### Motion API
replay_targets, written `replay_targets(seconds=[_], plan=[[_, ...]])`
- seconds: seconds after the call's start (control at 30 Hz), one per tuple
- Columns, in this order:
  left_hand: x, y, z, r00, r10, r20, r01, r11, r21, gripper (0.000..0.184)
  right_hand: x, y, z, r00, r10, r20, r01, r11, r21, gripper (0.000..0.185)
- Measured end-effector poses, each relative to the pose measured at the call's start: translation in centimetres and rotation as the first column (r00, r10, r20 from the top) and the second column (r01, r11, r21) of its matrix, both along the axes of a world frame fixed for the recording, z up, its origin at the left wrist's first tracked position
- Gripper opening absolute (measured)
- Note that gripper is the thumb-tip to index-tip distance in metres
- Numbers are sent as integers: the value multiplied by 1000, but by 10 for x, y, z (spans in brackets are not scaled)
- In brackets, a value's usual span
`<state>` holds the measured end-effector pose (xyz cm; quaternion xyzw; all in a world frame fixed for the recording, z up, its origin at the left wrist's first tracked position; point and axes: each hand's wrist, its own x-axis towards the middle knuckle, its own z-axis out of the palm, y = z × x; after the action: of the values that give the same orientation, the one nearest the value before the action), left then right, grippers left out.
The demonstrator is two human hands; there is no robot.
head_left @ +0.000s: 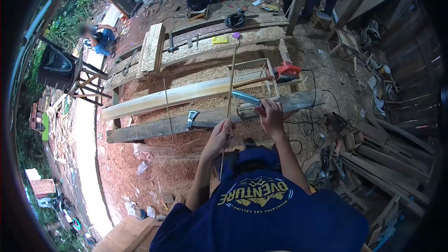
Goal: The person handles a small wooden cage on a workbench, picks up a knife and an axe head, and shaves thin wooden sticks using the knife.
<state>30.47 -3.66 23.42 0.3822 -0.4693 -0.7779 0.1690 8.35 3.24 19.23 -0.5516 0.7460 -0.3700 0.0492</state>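
Observation:
My left hand is closed around a long thin wooden stick, which stands nearly upright in view and runs from my lap to the far planks. In my right hand is a knife with a broad, bluish-grey blade; its handle is mostly hidden by my fingers. The blade points left, close to the stick; whether it touches is hard to tell. A hatchet-like tool with a metal head lies on the dark wooden beam, left of my hands. Another thin stick lies across the beams.
A pale beam lies beyond the dark one. A red power tool with a black cable sits right of it. Stacked boards and a yellow item lie farther off. Scrap wood fills the right; several people are in the background.

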Motion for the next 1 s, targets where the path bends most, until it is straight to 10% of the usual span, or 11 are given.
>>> replay_targets(seconds=[0.47, 0.73, 1.0], plan=[[-36, -2, -23, 963, 206, 172, -52, 773, -633, 33, -12, 16, -14, 984, -40, 172, 29, 997, 69, 43], [-35, -7, -27, 934, 261, 244, -57, 782, -621, 34, -1, 31, 6, 933, 40, 357, -115, 975, 192, 47], [-38, 10, -19, 958, 110, 264, 64, 816, -574, 33, 17, 23, 24, 986, 146, 85, -148, 989, 20, 29]])
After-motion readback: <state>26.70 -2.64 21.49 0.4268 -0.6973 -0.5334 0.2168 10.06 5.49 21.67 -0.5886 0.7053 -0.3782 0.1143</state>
